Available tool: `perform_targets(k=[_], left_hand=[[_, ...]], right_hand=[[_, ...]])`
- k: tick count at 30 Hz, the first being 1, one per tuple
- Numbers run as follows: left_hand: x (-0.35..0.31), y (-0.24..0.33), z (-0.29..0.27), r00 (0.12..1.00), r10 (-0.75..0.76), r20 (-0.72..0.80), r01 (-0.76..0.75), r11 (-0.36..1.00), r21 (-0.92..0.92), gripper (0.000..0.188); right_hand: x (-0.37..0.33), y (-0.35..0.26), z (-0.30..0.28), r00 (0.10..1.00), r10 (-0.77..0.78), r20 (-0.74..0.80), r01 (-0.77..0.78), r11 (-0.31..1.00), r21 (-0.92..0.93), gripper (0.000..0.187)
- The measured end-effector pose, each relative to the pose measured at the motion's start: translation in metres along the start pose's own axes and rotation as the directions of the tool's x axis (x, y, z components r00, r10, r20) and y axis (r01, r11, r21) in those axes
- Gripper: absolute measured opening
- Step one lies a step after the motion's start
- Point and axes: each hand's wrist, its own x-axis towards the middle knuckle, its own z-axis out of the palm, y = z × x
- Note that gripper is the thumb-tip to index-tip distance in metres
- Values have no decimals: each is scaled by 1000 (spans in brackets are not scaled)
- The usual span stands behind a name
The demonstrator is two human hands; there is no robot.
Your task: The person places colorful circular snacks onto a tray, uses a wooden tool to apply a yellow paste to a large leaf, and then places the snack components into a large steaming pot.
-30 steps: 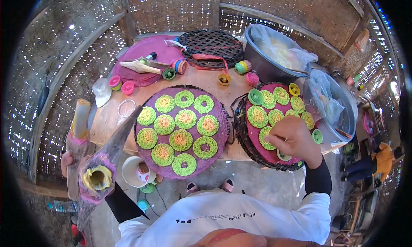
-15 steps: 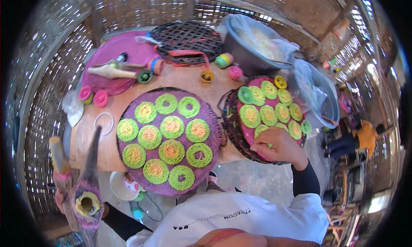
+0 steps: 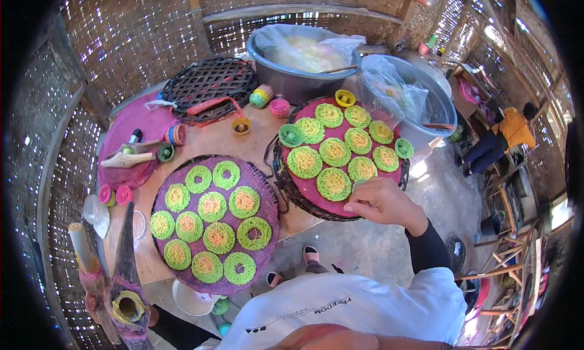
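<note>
My right hand (image 3: pixel 384 201) is above the front edge of the right-hand round tray (image 3: pixel 281 178), with thumb and fingers pinched together. What they hold, if anything, is too small to make out. Pink cloth lines this tray, under rows of lacy green rings with yellow strands (image 3: pixel 334 152) in the middle. At the lower left my left hand (image 3: pixel 93 305) is partly hidden, its fingers wrapped round a wooden press (image 3: pixel 125 277). Yellow dough rims the hole of the press. A second round tray (image 3: pixel 228 222), lined in purple, bears more rings; several have bare centres.
Small plastic cups, among them a green one (image 3: pixel 292 135) and a yellow one (image 3: pixel 345 98), stand around the right tray. Behind are two large tubs (image 3: pixel 304 82) (image 3: pixel 435 116) covered with plastic, and a black woven tray (image 3: pixel 210 88). A person in orange (image 3: pixel 516 128) is far right.
The view has swung to the right, so the trays appear further left. My right hand stays pinched by the right tray, now nearer its front edge. The left hand remains at the wooden press.
</note>
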Motion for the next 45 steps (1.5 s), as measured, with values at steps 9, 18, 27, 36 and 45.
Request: perform_targets(k=[9,18,27,36,45], left_hand=[[-5,52,30,1000,31,1,-31,998,-58,40],[-36,170,56,998,56,-5,-56,996,-66,41],[-74,289,64,1000,-26,15,27,998,-49,41],[-100,334,67,995,-83,50,85,995,-44,41],[-112,324,34,991,-109,80,110,994,-10,41]], right_hand=[[-78,35,-25,977,51,-208,-52,999,2,23],[-189,135,-72,961,113,-251,-104,993,48,23],[-168,252,-186,723,39,-690,77,988,137,6],[80,405,-166,871,104,-479,-299,887,-351,20],[60,417,-149,779,558,-285,-627,709,-324,24]])
